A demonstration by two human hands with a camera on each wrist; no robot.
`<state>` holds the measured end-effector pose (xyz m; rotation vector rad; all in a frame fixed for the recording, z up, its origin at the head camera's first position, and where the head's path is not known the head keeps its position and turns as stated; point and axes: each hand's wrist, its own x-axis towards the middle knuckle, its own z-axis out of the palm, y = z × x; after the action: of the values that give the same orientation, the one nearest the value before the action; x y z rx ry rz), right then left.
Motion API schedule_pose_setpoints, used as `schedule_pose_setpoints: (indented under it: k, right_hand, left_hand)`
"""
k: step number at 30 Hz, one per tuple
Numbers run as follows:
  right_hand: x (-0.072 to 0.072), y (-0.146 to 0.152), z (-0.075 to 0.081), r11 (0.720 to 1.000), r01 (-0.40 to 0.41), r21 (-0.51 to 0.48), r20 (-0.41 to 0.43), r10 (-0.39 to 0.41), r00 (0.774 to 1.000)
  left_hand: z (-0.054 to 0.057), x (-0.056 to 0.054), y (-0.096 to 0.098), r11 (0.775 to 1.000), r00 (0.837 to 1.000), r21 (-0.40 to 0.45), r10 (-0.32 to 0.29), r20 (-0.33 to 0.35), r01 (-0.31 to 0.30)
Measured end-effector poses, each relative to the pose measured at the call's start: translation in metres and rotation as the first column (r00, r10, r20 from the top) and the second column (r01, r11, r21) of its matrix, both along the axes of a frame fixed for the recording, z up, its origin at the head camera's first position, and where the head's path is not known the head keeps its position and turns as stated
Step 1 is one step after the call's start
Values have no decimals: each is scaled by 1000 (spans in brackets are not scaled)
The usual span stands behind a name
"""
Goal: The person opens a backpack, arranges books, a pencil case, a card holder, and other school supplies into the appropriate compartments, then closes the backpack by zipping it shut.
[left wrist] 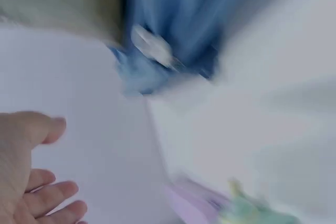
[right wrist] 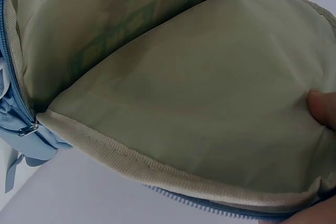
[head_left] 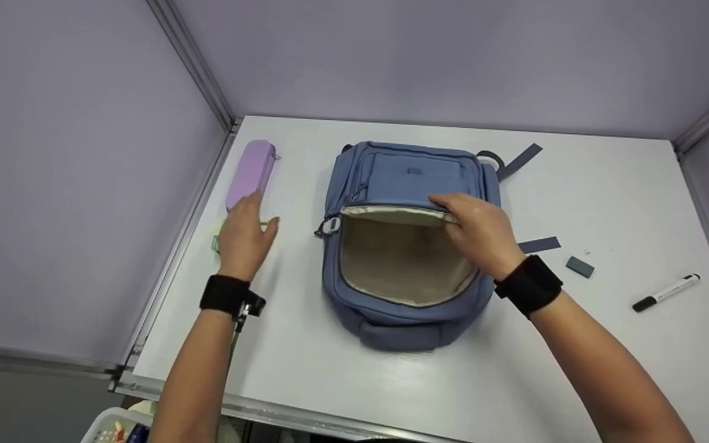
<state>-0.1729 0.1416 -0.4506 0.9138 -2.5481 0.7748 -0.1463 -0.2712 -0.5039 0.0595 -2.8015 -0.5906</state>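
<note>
A blue backpack (head_left: 416, 176) lies on the white table with its main compartment unzipped, the beige lining (right wrist: 173, 98) showing. My right hand (head_left: 480, 232) grips the edge of its front flap and holds it raised, thumb on the lining side. To the left, my left hand (head_left: 245, 239) reaches out over the table with fingers extended and thumb apart, nothing in its grasp. Just beyond its fingertips lies a purple zipped case (head_left: 252, 171). A small green and yellow thing (left wrist: 257, 211) is beside the case, partly hidden behind the left hand in the head view.
Right of the backpack are a dark eraser-like block (head_left: 580, 267) and a white marker with a black cap (head_left: 666, 293). Dark straps (head_left: 520, 161) stick out from the bag's right side. Below the table's front edge stands a white basket (head_left: 111, 424). Pale panels enclose the table.
</note>
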Motion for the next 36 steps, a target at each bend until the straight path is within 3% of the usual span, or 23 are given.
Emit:
schedule_pose_setpoints:
  k: [4,7,11,13,15,21,27,32,36]
  right_hand:
    - [-2,-1,3,1000,4,-11,-1,-4,1000]
    - [-3,-1,3,1000,2,-12,0,-2,1000]
    - [-2,-1,2,1000,5,-4,1,-5,1000]
    - [-1,-1,3,1000,5,-2,2,-5,1000]
    - [0,-1,4,1000,3,-3,3,-3,1000]
    - [-1,-2,7,1000,10,2,14,-10,1000]
    - [-1,-4,7,1000,14,6,24,-14,1000]
    - [-3,-4,9,1000,17,-5,18,-17,1000]
    - [-5,-5,10,1000,18,-10,19,-18,1000]
  left_hand:
    - [-29,1,-45,988,985,12,149,85,-151]
    - [-46,5,-65,968,949,45,234,212,-248]
    - [-60,7,-76,936,889,101,280,363,-336]
    - [-64,6,-79,925,870,122,285,403,-360]
    - [-67,4,-79,917,863,143,285,417,-372]
    - [-65,0,-77,912,880,192,268,392,-363]
    - [-58,8,-67,921,910,225,230,344,-318]
    - [-46,15,-52,938,947,252,167,273,-238]
    - [-30,24,-30,948,967,280,85,239,-153]
